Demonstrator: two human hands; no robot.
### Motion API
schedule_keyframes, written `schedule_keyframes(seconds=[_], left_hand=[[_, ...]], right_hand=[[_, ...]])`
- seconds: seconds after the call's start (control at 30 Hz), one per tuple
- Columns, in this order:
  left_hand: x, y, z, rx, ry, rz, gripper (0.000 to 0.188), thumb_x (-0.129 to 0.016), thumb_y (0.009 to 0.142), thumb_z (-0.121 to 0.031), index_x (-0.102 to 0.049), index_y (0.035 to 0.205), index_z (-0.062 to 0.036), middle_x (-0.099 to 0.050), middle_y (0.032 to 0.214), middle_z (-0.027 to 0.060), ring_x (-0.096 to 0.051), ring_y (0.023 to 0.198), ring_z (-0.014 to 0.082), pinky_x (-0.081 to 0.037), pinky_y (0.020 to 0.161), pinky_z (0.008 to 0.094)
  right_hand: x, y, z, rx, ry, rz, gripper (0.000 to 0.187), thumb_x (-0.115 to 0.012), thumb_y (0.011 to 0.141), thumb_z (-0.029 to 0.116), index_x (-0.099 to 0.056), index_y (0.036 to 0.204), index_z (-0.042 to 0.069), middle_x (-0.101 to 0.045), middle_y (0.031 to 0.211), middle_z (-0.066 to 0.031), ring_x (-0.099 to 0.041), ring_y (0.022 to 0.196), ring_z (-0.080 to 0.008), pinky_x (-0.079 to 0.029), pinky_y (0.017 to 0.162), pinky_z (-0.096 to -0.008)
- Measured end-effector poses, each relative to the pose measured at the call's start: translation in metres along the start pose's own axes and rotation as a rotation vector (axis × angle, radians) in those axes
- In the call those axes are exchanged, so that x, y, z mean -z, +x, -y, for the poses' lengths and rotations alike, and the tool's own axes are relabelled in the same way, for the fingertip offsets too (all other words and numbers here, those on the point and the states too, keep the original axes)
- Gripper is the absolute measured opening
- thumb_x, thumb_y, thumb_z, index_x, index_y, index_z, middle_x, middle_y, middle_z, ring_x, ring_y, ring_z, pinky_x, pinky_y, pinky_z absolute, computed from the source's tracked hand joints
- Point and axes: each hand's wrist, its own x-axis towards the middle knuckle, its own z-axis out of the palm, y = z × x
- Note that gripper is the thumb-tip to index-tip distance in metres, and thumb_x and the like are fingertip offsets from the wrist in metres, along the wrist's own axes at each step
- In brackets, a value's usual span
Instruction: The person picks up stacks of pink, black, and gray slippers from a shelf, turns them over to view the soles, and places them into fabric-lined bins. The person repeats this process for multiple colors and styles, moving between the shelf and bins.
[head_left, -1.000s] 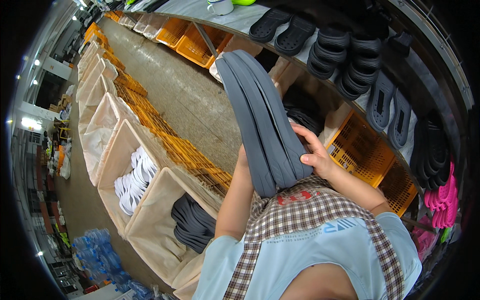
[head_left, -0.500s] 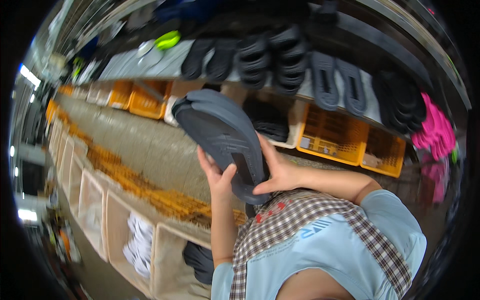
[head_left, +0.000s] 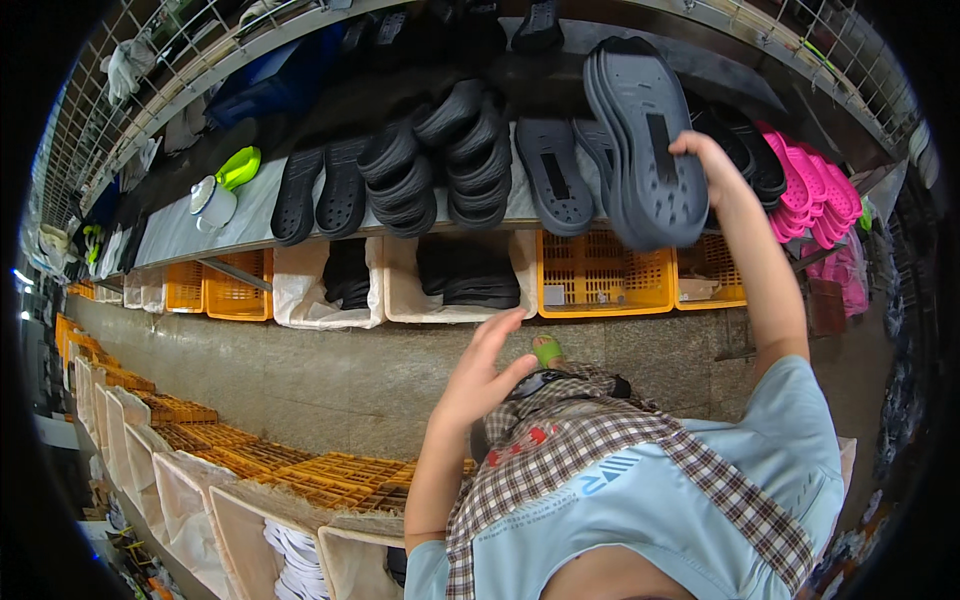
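My right hand (head_left: 715,170) grips a stack of dark grey shoe soles (head_left: 635,150) by its right edge, thumb over the top sole's inner face. The stack is over the front of the workbench (head_left: 500,214), at the right; whether it touches the bench I cannot tell. It partly covers another grey sole (head_left: 592,140), and a grey sole (head_left: 555,180) lies flat to its left. In front of my body my left hand (head_left: 480,375) is open and empty, fingers stretched out.
Left along the bench are stacked black soles (head_left: 478,160), flat black soles (head_left: 342,185), a white mug (head_left: 212,205) and a lime sole (head_left: 239,168). Pink soles (head_left: 815,190) lie right. Yellow crates (head_left: 605,272) and lined bins (head_left: 330,285) stand underneath; more lined bins (head_left: 225,530) stand lower left.
The sole stack, held in both hands before my body, has moved right and away to the bench in my right hand. My left hand has let go of it.
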Motion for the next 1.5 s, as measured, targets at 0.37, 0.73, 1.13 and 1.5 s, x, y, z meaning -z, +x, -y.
schedule_keyframes(seconds=[0.37, 0.73, 1.13, 1.5], left_hand=[[-0.006, 0.030, 0.021, -0.017, 0.279, 0.148, 0.053, -0.060, 0.087, -0.029, -0.044, 0.132, -0.0054, -0.045, 0.134, 0.0171, -0.045, 0.122, 0.0348, -0.038, 0.101, 0.0404], [-0.038, 0.151, 0.055, -0.234, 0.597, -0.166, 0.057, -0.070, 0.077, -0.024, -0.048, 0.129, -0.0112, -0.037, 0.139, 0.0193, -0.038, 0.125, 0.0404, -0.033, 0.101, 0.0503], [-0.051, 0.201, 0.074, -0.331, 0.642, -0.152, 0.028, -0.065, 0.079, -0.022, -0.062, 0.106, -0.0143, -0.050, 0.131, 0.0082, -0.043, 0.122, 0.0409, -0.031, 0.102, 0.0529], [-0.012, 0.094, 0.087, -0.076, 0.512, -0.518, 0.030, -0.063, 0.075, -0.007, -0.062, 0.104, -0.0081, -0.065, 0.089, 0.0086, -0.063, 0.079, 0.0275, -0.051, 0.067, 0.0356]], right_hand=[[0.038, 0.157, 0.002, -0.417, -0.351, -0.147, 0.027, -0.056, 0.068, 0.017, -0.062, 0.086, -0.001, -0.067, 0.089, -0.0150, -0.063, 0.079, -0.0274, -0.051, 0.079, -0.0406], [0.046, 0.157, 0.005, -0.514, -0.413, -0.183, 0.028, -0.056, 0.069, 0.017, -0.062, 0.089, -0.002, -0.067, 0.091, -0.0146, -0.065, 0.077, -0.0274, -0.051, 0.080, -0.0413], [0.026, 0.154, 0.041, 0.342, -1.575, -0.250, 0.084, -0.068, 0.072, 0.022, -0.024, 0.141, -0.001, -0.047, 0.127, -0.0293, -0.050, 0.116, -0.0370, -0.041, 0.095, -0.0421], [-0.016, 0.469, 0.078, 0.233, -0.612, -0.189, 0.064, -0.066, 0.080, 0.038, -0.043, 0.132, 0.007, -0.050, 0.123, -0.0163, -0.053, 0.104, -0.0313, -0.046, 0.087, -0.0421]])
